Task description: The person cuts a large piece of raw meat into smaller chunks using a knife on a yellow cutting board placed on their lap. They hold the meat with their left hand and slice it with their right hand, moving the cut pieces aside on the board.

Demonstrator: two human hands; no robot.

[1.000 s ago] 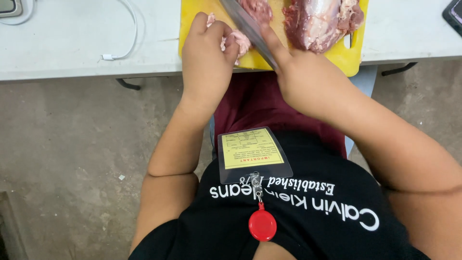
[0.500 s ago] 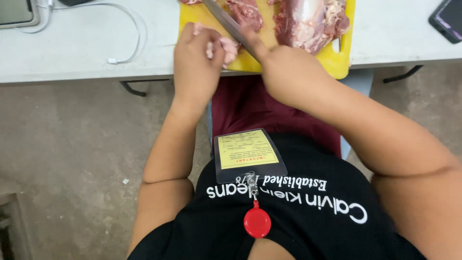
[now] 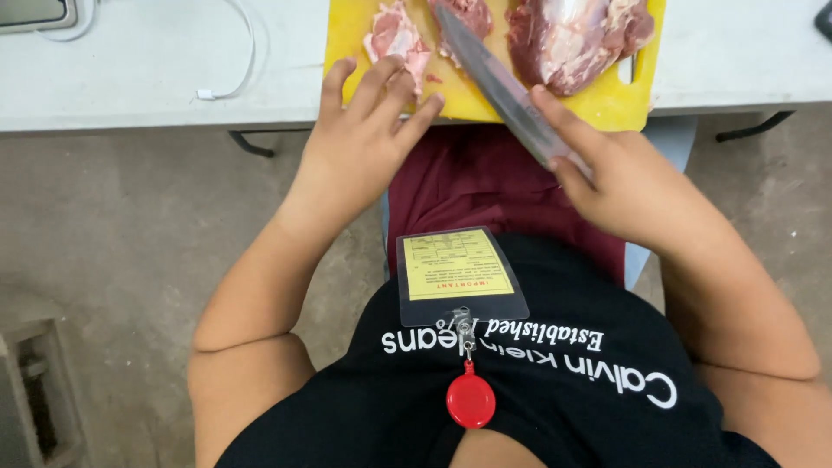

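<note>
The yellow cutting board (image 3: 607, 108) sits at the table (image 3: 156, 78) edge. A large meat cut (image 3: 568, 39) lies on it. Your right hand (image 3: 628, 178) grips the knife (image 3: 498, 82); your left hand (image 3: 360, 143), fingers spread, touches a small piece (image 3: 394, 35).

cutting board (image 3: 381, 87) cut by top edge — knife handle (image 3: 576, 165) hidden

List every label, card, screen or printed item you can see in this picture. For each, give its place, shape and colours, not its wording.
Badge card: on the person's chest, a rectangular clear sleeve holding a yellow sheet.
Badge reel: below the card, round, red.
Shirt print: white lettering on black cloth.
Device: top left on the white table, rounded grey corner only; a screen cannot be made out.
</note>
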